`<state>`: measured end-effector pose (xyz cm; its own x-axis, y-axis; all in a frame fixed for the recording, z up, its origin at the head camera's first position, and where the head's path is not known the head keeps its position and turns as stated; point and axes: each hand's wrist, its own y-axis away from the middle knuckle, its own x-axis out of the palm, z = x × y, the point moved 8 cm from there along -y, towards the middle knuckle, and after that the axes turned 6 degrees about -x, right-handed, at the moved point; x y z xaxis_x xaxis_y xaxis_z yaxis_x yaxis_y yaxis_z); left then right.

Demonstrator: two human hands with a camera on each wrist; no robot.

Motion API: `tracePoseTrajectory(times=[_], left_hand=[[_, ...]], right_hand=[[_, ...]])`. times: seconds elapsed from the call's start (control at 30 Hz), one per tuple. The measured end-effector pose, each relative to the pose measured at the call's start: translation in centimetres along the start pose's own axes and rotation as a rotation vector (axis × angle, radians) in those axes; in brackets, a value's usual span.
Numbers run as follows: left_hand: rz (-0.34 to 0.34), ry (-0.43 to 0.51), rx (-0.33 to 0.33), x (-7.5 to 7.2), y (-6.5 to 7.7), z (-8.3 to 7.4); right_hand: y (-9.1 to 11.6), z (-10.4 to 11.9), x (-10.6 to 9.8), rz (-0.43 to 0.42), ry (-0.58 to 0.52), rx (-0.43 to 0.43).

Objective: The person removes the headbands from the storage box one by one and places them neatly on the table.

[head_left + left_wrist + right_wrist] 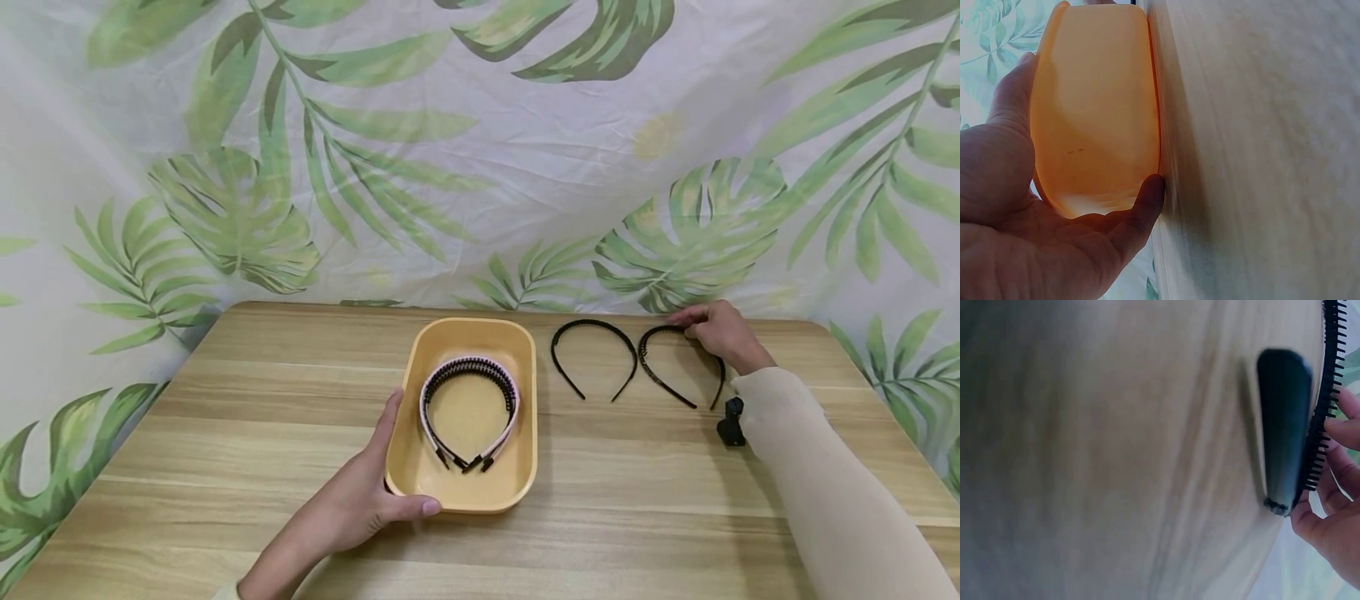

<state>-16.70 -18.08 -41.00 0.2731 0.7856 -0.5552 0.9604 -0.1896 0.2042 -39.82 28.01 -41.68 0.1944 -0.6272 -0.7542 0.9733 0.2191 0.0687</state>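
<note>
My left hand [356, 498] grips the near left corner of a yellow plastic bin [527, 433], its thumb over the near rim. Stacked headbands [515, 410], black and pale pink, lie inside the bin. In the left wrist view, the fingers curl around the end of the bin [1097, 112]. Over at the right, my right hand [722, 335] pinches the top of a black headband [663, 383]. Teeth line this headband [1330, 362] in the right wrist view, where thumb and fingertips meet it. Another black headband [592, 322] lies just left of it.
A wood-grain table [225, 417] carries everything. Behind its far edge hangs a leaf-print cloth [450, 167]. A small black device [731, 425] sits at the right wrist, by the cream sleeve [825, 467].
</note>
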Motion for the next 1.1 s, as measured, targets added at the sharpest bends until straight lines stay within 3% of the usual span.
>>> tracePoseTrajectory(times=[0.73, 1.1], left_hand=[[0.007, 0.038, 0.028, 0.1, 0.0, -0.1], [-0.003, -0.008, 0.023, 0.1, -0.1, 0.0]], right_hand=[[1.8, 1.6, -0.1, 0.007, 0.082, -0.077], [3.4, 3.7, -0.3, -0.049, 0.088, -0.106]])
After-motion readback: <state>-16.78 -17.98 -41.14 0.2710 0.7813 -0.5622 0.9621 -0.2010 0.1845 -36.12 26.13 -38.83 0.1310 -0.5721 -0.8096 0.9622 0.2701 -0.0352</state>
